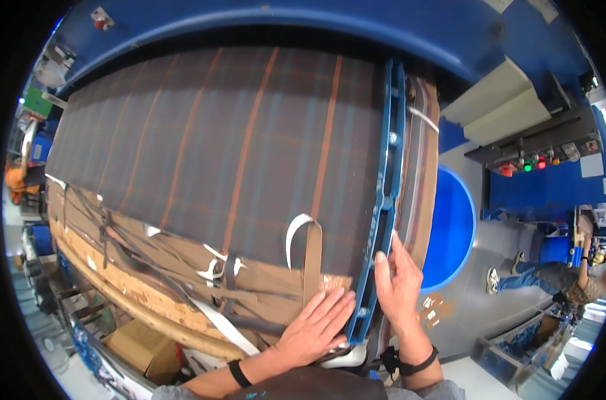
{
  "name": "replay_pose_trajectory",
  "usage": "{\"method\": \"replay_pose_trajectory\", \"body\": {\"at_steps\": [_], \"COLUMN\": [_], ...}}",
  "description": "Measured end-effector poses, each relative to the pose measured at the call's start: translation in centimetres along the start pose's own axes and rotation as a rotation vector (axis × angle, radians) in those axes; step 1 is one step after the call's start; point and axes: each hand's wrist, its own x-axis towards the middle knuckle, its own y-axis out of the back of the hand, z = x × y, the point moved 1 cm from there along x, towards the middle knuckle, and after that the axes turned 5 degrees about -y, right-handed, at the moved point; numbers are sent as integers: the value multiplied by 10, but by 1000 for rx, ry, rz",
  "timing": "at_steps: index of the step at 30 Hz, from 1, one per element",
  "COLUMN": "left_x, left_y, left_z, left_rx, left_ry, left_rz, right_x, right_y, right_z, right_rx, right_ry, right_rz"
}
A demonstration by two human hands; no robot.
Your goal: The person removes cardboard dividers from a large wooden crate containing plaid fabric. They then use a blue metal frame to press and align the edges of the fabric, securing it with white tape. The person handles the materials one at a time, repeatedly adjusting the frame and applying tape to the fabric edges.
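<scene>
Dark plaid fabric (250,147) with orange and teal stripes lies spread over a wide table. Along its right edge runs a long blue metal bar (387,177) with slots in it. My left hand (322,325) lies flat with its fingers stretched out at the fabric's near right corner, left of the bar. Beneath its fingertips is a small copper-coloured patch (334,283), next to a brown strip (312,257) with a curled white end. My right hand (402,283) rests against the bar's right side, thumb and fingers apart.
Dark straps and white strips tangle over brown cardboard (270,275) along the near edge. A wooden rail (143,310) and a cardboard box (143,350) are at lower left. A blue bin (453,230) and a control panel (536,157) stand right; another person (556,277) is farther right.
</scene>
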Motion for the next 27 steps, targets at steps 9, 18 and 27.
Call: {"method": "replay_pose_trajectory", "body": {"at_steps": [9, 18, 27], "left_x": [-16, -38, -51], "left_y": [7, 14, 4], "left_z": [4, 9, 17], "left_rx": [19, 148, 194], "left_ry": [19, -77, -138], "left_rz": [-7, -52, -52], "right_x": [-42, -106, -99], "right_y": [20, 23, 20], "right_z": [6, 7, 3], "right_rx": [80, 148, 125], "right_ry": [-52, -221, -196], "right_rz": [-65, -216, -190]}}
